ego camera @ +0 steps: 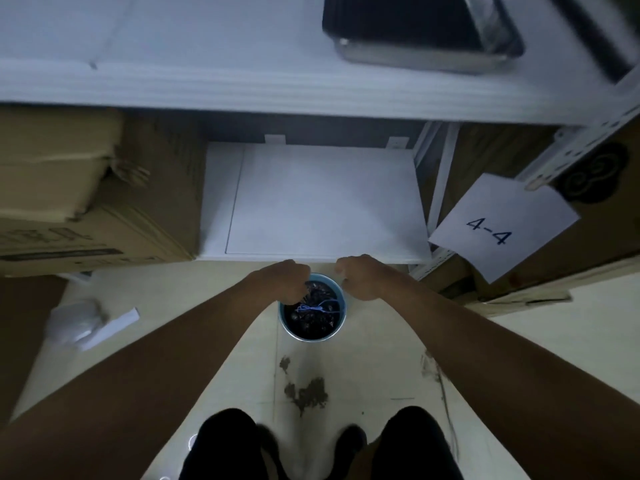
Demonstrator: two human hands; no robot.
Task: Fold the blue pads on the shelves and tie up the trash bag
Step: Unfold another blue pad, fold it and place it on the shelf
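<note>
A small blue bin stands on the floor below me, lined with a black trash bag. A thin blue drawstring lies across the bag's top. My left hand reaches over the bin's left rim with fingers curled down onto the bag's edge. My right hand hovers at the bin's right rim, fingers curled; what it holds is hidden. A pale flat pad lies on the low shelf just beyond the bin.
Cardboard boxes fill the shelf space at left. A dark metal case sits on the upper shelf. A paper labelled 4-4 hangs from the right upright. A plastic wrapper lies on the floor at left.
</note>
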